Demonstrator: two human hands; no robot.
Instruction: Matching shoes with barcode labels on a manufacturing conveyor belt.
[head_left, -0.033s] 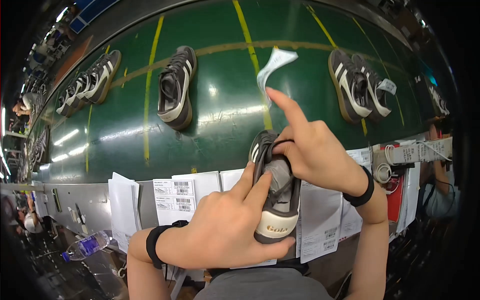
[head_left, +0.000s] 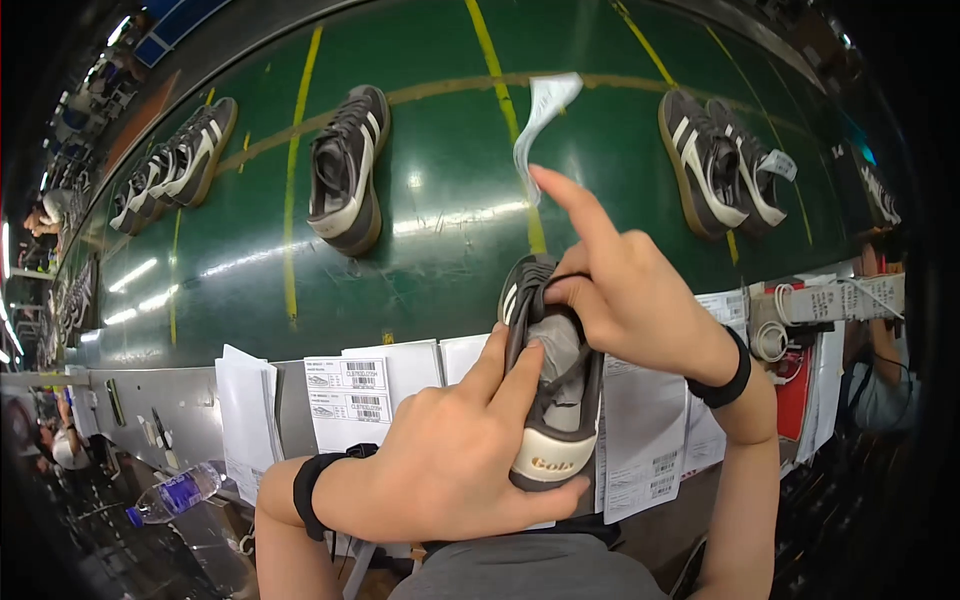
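A dark sneaker [head_left: 556, 405] with a white heel patch and white side stripes is between my hands, toe pointing away from me. Crumpled grey paper [head_left: 553, 345] fills its opening. My left hand [head_left: 445, 450] is closed round the heel end, with its fingers along the left side and two of them at the collar. My right hand [head_left: 640, 310] pinches the tongue or collar near the laces between thumb and curled fingers. Its index finger points outward, and a curled white label strip [head_left: 540, 120] is at that fingertip, seemingly stuck to it.
On the green belt with yellow lines [head_left: 440, 290] stand a single sneaker [head_left: 348, 170], a pair [head_left: 705, 165] with a tag at right, and several more [head_left: 180, 165] at left. Printed label sheets [head_left: 345, 400] line the near edge. A water bottle [head_left: 178, 493] lies lower left.
The white label strip has swung slightly left and up. The single sneaker on the belt sits a little further left in view. My hands keep their hold on the sneaker.
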